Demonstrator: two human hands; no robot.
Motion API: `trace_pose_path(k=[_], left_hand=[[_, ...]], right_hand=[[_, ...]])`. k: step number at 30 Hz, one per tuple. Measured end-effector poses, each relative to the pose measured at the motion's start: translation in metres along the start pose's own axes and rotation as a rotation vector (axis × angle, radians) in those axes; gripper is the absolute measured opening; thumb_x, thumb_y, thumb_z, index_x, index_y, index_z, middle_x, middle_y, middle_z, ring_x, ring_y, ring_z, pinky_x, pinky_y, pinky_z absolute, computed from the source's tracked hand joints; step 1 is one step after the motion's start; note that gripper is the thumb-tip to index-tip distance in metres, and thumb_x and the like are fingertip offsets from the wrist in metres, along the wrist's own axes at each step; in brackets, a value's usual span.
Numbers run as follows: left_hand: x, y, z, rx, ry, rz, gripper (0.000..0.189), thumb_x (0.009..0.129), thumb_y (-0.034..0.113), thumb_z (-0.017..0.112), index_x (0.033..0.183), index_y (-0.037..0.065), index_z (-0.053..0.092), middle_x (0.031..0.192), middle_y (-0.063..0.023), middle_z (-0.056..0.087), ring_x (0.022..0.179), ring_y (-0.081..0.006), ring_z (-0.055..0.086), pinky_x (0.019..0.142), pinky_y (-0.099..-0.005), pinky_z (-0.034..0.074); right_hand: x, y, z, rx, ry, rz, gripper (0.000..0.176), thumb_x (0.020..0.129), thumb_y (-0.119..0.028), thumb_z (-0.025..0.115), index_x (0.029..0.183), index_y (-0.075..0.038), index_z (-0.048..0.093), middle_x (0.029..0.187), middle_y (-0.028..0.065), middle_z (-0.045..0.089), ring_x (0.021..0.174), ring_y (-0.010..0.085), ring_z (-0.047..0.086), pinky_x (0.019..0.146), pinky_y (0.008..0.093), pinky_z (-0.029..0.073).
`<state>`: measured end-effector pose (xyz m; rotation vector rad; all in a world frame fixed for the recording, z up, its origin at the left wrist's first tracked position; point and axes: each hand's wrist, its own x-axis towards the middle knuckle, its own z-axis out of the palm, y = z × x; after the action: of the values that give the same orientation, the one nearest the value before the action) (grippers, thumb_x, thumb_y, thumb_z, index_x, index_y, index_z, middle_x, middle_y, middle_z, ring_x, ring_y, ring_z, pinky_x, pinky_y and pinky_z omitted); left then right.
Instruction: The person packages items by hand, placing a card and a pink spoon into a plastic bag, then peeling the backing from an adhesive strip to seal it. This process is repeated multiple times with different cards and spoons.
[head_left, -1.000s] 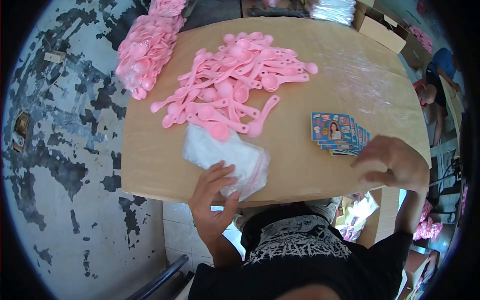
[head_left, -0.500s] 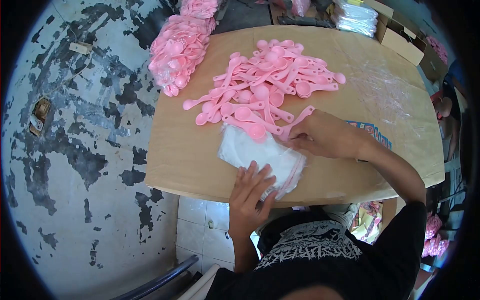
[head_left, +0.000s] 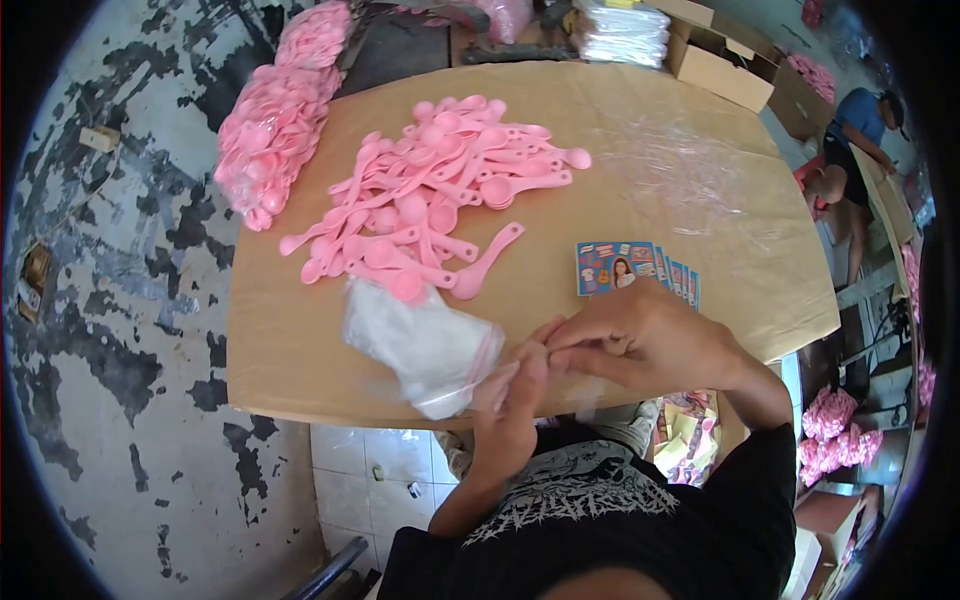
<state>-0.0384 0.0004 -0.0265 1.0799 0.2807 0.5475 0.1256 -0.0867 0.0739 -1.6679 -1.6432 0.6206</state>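
My left hand (head_left: 508,405) and my right hand (head_left: 645,338) meet at the table's front edge, fingertips pinched close together. Between them is a thin clear plastic bag (head_left: 468,388), hard to make out, stretching left from the fingers. Just left of my hands lies a stack of clear plastic bags (head_left: 415,340) with a reddish strip along one end. Pink measuring spoons (head_left: 440,165) are heaped behind the stack, some touching its far edge. One pink spoon (head_left: 488,262) lies apart at the near right of the heap. Printed blue cards (head_left: 615,268) lie fanned out beyond my right hand.
Bagged pink spoons (head_left: 270,140) stand at the table's back left. An open cardboard box (head_left: 720,70) and a pile of clear packets (head_left: 622,32) are at the back. Loose clear plastic strips (head_left: 680,170) lie on the right. Another person (head_left: 860,130) is at far right.
My right hand has left the spoon and moved toward me; my left hand has come off the bag stack to meet it, with a clear bag. The view has shifted right.
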Motion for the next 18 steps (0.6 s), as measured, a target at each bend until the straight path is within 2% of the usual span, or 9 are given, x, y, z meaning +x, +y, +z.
trace_pose_path(k=[1, 2, 4, 5, 8, 11, 14, 16, 18], left_hand=[[0.002, 0.010, 0.013, -0.053, 0.083, -0.068, 0.042, 0.104, 0.019, 0.041, 0.135, -0.009, 0.039, 0.131, -0.0242, 0.052, 0.123, -0.0297, 0.053, 0.104, -0.0390, 0.042], [0.009, 0.010, 0.015, -0.157, 0.068, -0.038, 0.039, 0.104, 0.019, 0.041, 0.131, -0.009, 0.043, 0.130, -0.0247, 0.053, 0.121, -0.0302, 0.054, 0.103, -0.0398, 0.044], [0.021, 0.007, 0.016, -0.366, 0.048, 0.020, 0.036, 0.104, 0.020, 0.040, 0.122, -0.009, 0.051, 0.128, -0.0256, 0.054, 0.117, -0.0312, 0.058, 0.100, -0.0415, 0.048], [0.026, 0.006, 0.017, -0.321, 0.077, 0.037, 0.035, 0.103, 0.020, 0.042, 0.124, -0.008, 0.049, 0.124, -0.0252, 0.056, 0.114, -0.0315, 0.059, 0.099, -0.0422, 0.049], [0.033, 0.005, 0.015, -0.207, 0.147, 0.093, 0.035, 0.101, 0.019, 0.048, 0.124, -0.007, 0.047, 0.115, -0.0240, 0.062, 0.107, -0.0321, 0.064, 0.094, -0.0437, 0.053], [0.035, 0.003, 0.010, -0.199, 0.196, 0.148, 0.030, 0.100, 0.018, 0.050, 0.117, -0.007, 0.052, 0.109, -0.0224, 0.065, 0.102, -0.0322, 0.066, 0.093, -0.0448, 0.054], [0.032, 0.002, 0.001, -0.238, 0.219, 0.189, 0.026, 0.100, 0.016, 0.052, 0.109, -0.008, 0.058, 0.103, -0.0208, 0.067, 0.098, -0.0319, 0.068, 0.092, -0.0460, 0.054], [0.030, -0.002, -0.007, -0.235, 0.217, 0.236, 0.025, 0.100, 0.018, 0.051, 0.105, -0.006, 0.059, 0.100, -0.0199, 0.068, 0.096, -0.0310, 0.068, 0.089, -0.0449, 0.056], [0.031, 0.001, -0.009, -0.289, 0.233, 0.266, 0.025, 0.099, 0.016, 0.053, 0.105, -0.007, 0.061, 0.103, -0.0204, 0.067, 0.097, -0.0315, 0.068, 0.092, -0.0467, 0.054]], right_hand=[[-0.006, 0.011, -0.007, -0.033, 0.058, -0.010, 0.020, 0.084, -0.010, 0.068, 0.103, -0.008, 0.069, 0.084, 0.0104, 0.069, 0.073, 0.0272, 0.067, 0.068, 0.0349, 0.051], [-0.011, 0.021, -0.015, -0.066, 0.113, -0.024, 0.021, 0.083, -0.011, 0.069, 0.104, -0.008, 0.069, 0.084, 0.0109, 0.069, 0.074, 0.0278, 0.067, 0.069, 0.0357, 0.051], [-0.010, 0.041, -0.035, -0.421, 0.289, -0.037, 0.020, 0.082, -0.012, 0.070, 0.101, -0.007, 0.069, 0.085, 0.0119, 0.069, 0.078, 0.0289, 0.066, 0.071, 0.0365, 0.050], [-0.011, 0.052, -0.044, -0.600, 0.377, -0.046, 0.020, 0.081, -0.013, 0.071, 0.099, -0.006, 0.069, 0.085, 0.0123, 0.069, 0.080, 0.0295, 0.066, 0.072, 0.0369, 0.050], [-0.021, 0.091, -0.059, -0.565, 0.143, 0.152, 0.021, 0.081, -0.018, 0.071, 0.095, -0.003, 0.069, 0.085, 0.0132, 0.068, 0.084, 0.0288, 0.065, 0.074, 0.0365, 0.050], [-0.018, 0.089, -0.062, -0.296, 0.141, 0.233, 0.023, 0.082, -0.021, 0.071, 0.094, -0.002, 0.068, 0.082, 0.0127, 0.068, 0.077, 0.0277, 0.065, 0.072, 0.0356, 0.050], [-0.016, 0.081, -0.059, -0.282, 0.180, 0.317, 0.020, 0.086, -0.019, 0.070, 0.095, -0.001, 0.067, 0.078, 0.0117, 0.068, 0.068, 0.0216, 0.065, 0.066, 0.0325, 0.050], [-0.012, 0.071, -0.052, -0.146, 0.235, 0.262, 0.016, 0.088, -0.015, 0.068, 0.095, -0.001, 0.067, 0.075, 0.0106, 0.067, 0.063, 0.0174, 0.064, 0.062, 0.0299, 0.050], [-0.012, 0.061, -0.042, -0.010, 0.241, 0.212, 0.012, 0.090, -0.011, 0.066, 0.096, -0.001, 0.066, 0.074, 0.0095, 0.066, 0.061, 0.0138, 0.063, 0.058, 0.0275, 0.049]])
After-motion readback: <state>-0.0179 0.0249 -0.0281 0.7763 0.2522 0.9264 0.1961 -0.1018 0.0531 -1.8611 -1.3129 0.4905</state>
